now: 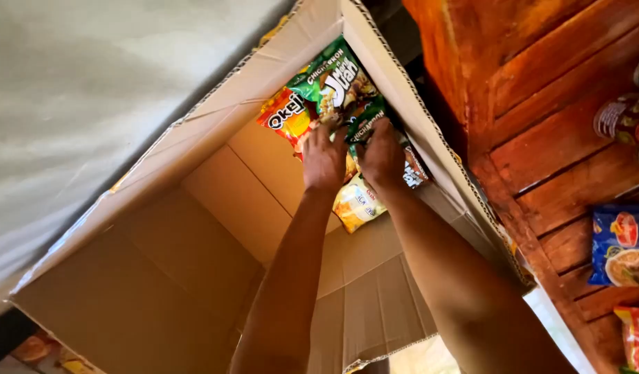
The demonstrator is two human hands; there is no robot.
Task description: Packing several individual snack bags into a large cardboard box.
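Deep inside the cardboard box (195, 242), left hand (324, 158) and right hand (380, 154) both grip green snack packets (337, 79).

Two bare forearms, no sleeves, watch or rings; left grip (324, 161), right grip (380, 158).

Both your bare arms stretch far forward, nearly parallel. Your left hand (324, 158) and right hand (380, 154) sit side by side, fingers curled down, gripping.
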